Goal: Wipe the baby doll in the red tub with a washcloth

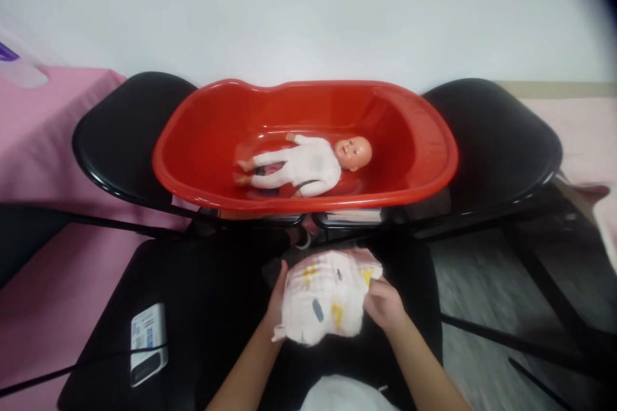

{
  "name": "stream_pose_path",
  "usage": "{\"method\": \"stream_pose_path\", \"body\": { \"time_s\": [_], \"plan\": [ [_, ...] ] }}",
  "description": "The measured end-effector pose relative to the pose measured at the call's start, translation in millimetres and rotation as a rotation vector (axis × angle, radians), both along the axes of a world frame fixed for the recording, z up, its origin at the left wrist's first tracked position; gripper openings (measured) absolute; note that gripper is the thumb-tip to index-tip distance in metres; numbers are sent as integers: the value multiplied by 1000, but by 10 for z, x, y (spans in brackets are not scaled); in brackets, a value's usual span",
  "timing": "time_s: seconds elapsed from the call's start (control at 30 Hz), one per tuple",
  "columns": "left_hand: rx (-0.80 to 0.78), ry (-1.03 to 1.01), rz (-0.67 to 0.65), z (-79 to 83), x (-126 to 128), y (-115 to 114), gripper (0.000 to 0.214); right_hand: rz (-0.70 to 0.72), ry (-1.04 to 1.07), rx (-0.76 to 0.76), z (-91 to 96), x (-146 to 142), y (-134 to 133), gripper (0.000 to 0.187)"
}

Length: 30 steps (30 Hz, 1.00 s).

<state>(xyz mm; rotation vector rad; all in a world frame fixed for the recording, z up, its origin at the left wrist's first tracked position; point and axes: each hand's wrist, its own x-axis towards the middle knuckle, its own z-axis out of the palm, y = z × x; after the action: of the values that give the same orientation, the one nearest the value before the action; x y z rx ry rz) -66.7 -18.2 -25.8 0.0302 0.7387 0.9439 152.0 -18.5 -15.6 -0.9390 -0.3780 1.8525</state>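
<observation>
Sitting between the hands, the patterned cloth is gripped at both sides.

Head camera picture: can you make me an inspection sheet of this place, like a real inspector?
Surface: red baby bathtub between two black seats; what holds it up is unclear.
Things in use: doll in white lies on its back in the bathtub; printed gauze cloth is bunched up in front of it.
Clutter: white device on another black seat, lower left.
Hands: left hand and right hand, both bare, hold opposite sides of the cloth.
Cables: black cord crosses the device; its end is unclear.
Surroundings: pale wall behind; pink drape at left.
</observation>
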Motion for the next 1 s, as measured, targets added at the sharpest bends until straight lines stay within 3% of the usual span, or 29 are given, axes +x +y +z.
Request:
{"method": "stream_pose_path", "body": {
  "time_s": [0.1,0.2,0.3,0.4,0.5,0.63,0.77,1.0],
  "plan": [
    [-4,-15,-38,-6,71,-5,62,51,17,25,16,-3,-17,41],
    [53,124,-33,81,2,-2,50,52,-58,82,42,38,21,42],
    [99,299,-43,168,-90,14,43,34,-238,76,10,115,65,34],
    [175,518,-58,173,-118,45,42,11,-452,85,-78,160,99,41],
    [291,707,-59,100,-86,72,40,13,-666,264,-152,166,134,37],
    [367,917,35,-7,-14,75,34,49,-895,463,-160,176,173,25],
    [391,1114,91,-23,-4,95,41,116,-864,484,-117,210,164,24],
    [368,1239,72,-15,-103,203,34,38,-616,355,-150,180,181,29]
  ]
}}
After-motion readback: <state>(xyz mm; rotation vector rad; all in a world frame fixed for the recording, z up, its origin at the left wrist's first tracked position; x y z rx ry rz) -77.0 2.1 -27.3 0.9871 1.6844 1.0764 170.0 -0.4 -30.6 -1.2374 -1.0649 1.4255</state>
